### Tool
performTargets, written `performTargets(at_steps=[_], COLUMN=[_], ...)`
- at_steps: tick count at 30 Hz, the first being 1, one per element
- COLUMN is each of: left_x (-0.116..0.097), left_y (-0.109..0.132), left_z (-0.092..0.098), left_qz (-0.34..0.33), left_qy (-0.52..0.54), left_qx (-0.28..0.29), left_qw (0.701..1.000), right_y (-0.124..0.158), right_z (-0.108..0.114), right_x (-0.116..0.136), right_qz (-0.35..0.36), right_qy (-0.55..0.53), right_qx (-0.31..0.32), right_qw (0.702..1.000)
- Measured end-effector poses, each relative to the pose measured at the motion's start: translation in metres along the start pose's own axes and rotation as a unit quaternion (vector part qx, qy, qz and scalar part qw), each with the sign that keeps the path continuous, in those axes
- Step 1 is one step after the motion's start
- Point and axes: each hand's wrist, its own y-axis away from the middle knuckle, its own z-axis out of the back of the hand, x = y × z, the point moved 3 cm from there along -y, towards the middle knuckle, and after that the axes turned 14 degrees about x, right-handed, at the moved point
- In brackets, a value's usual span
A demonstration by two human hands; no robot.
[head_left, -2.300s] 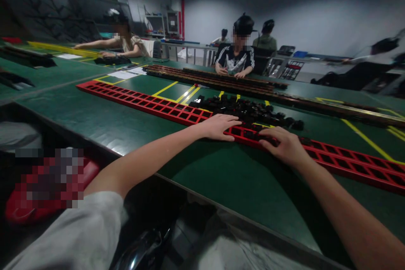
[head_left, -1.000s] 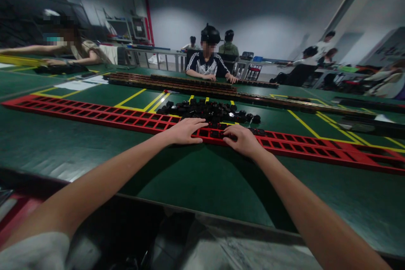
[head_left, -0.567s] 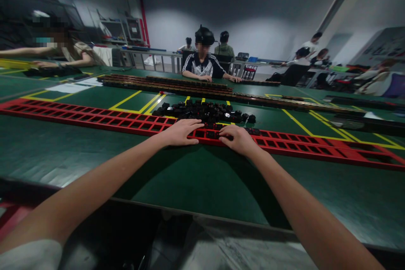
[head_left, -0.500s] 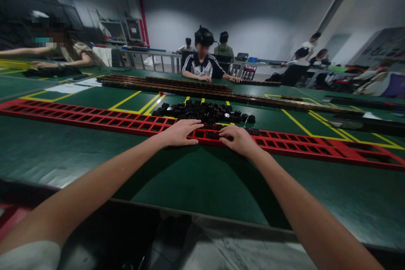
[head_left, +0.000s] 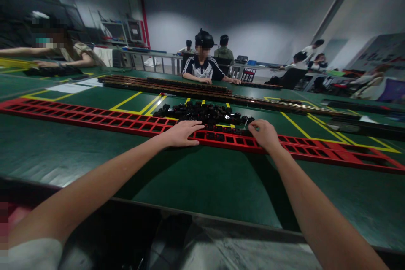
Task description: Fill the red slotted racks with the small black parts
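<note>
Where the red frame lies: as the left hand [head_left: 182, 133] is rested on it, the red frame [head_left: 341, 152], long and gridded with openings, is seen stretched sideways across the green worktop [head_left: 190, 185], well back from the near edge.
Left hand: it is laid over the frame near its middle, fingers spread, thumb set toward the near rail. Should its pressure be applied unevenly, the frame could be slid or twisted.
Right hand: it is poised at the frame's far side, beside the right end of the pile, with thumb and fingertips drawn close together. Whether anything is pinched there cannot be told; any small part so held could be dropped through a weak grip.
Black blocks: several of the black blocks [head_left: 218, 136] are seen in the grid between the hands. How firmly they are seated cannot be told; if loose, they could be knocked crooked by a passing wrist or a jolt to the frame.
Pile: a heap of black parts [head_left: 202, 113] is gathered just beyond the frame. By a brush of the right knuckles, pieces could be scattered toward the long dark bars [head_left: 164, 86] behind.
Far side: a co-worker [head_left: 204, 65] is seated opposite; by a bump from there, the shared surface could be shaken.
</note>
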Motion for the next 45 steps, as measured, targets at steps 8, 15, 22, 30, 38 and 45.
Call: performTargets(at_steps=[8, 15, 22, 30, 38, 45], left_x=[-0.004, -0.004, -0.005, -0.004, -0.002, -0.003], left_y=[0.000, 0.001, 0.001, 0.001, 0.001, 0.001], left_z=[0.003, 0.003, 0.003, 0.002, -0.001, 0.001], left_qz=[0.006, 0.005, 0.005, 0.012, 0.008, 0.015], left_qy=[0.004, 0.008, 0.000, -0.007, -0.005, -0.003], left_qx=[0.003, -0.003, 0.000, 0.004, -0.002, 0.003], left_qw=[1.000, 1.000, 1.000, 1.000, 1.000, 1.000], right_y=[-0.017, -0.029, -0.027, -0.023, -0.022, -0.024], right_z=[-0.014, -0.022, -0.027, -0.024, -0.026, -0.028], right_x=[0.007, 0.004, 0.001, 0.001, -0.004, -0.005], right_qz=[0.003, 0.045, 0.031, -0.003, 0.010, 0.054], right_qy=[0.016, -0.016, -0.027, -0.030, -0.042, -0.049], right_qx=[0.113, 0.128, 0.134, 0.123, 0.090, 0.096], right_qw=[0.994, 0.991, 0.990, 0.992, 0.995, 0.993])
